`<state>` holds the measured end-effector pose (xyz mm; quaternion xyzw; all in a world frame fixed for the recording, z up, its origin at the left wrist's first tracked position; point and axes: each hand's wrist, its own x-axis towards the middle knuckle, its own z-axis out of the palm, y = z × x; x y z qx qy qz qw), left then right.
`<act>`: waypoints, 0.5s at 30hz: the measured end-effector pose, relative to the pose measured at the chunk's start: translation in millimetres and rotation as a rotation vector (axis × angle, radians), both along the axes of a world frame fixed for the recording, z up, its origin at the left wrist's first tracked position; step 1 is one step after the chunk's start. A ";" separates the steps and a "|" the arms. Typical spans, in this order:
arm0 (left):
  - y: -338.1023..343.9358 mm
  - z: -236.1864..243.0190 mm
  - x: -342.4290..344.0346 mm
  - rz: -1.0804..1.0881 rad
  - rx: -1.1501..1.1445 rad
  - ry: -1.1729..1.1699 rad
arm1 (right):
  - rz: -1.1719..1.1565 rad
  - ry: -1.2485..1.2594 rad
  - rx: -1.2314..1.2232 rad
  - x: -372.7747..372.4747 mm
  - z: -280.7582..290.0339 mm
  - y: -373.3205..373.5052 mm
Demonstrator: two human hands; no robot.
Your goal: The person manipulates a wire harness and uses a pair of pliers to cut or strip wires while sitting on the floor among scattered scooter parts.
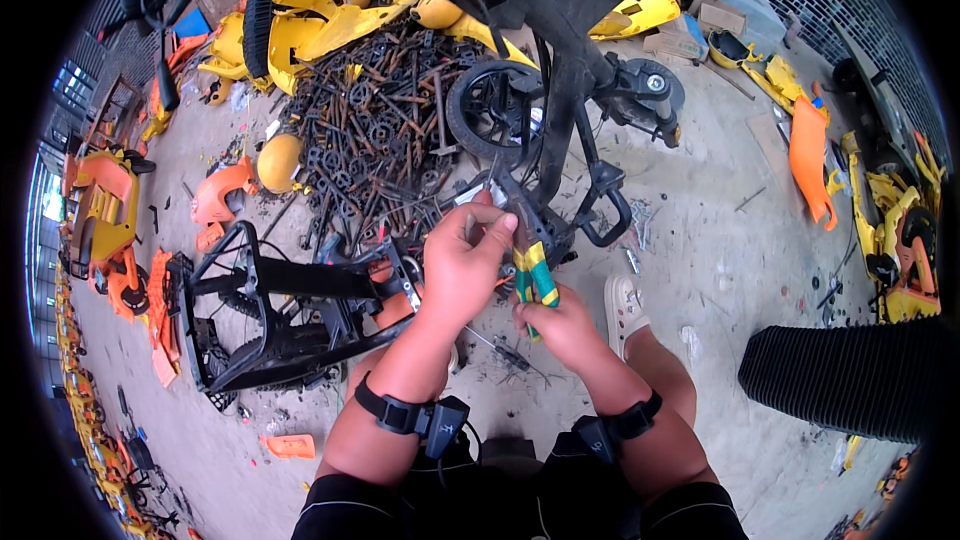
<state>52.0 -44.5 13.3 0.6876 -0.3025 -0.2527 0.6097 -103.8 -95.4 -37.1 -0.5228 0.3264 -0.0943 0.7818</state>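
My right hand [567, 325] grips pliers [533, 278] with green and yellow handles, their jaws pointing up toward a black metal frame [560, 130] that carries small wheels. My left hand [462, 265] is closed, its fingertips pinching something small at the frame right beside the plier jaws; what it pinches is hidden by the fingers. Both wrists wear black straps with small devices. My knees and one foot in a pale sandal [622, 308] show below the hands.
A heap of rusty rods and small black wheels [385, 130] lies behind the frame. Yellow plastic body shells [320, 10] are piled at the back. A black plastic seat frame [265, 315] lies left. Orange parts [812, 155] and a ribbed black panel [850, 380] sit right.
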 end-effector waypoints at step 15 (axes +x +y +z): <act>-58.9 -24.9 18.2 0.090 0.094 -0.305 | -0.143 -0.009 0.393 32.6 21.2 -29.7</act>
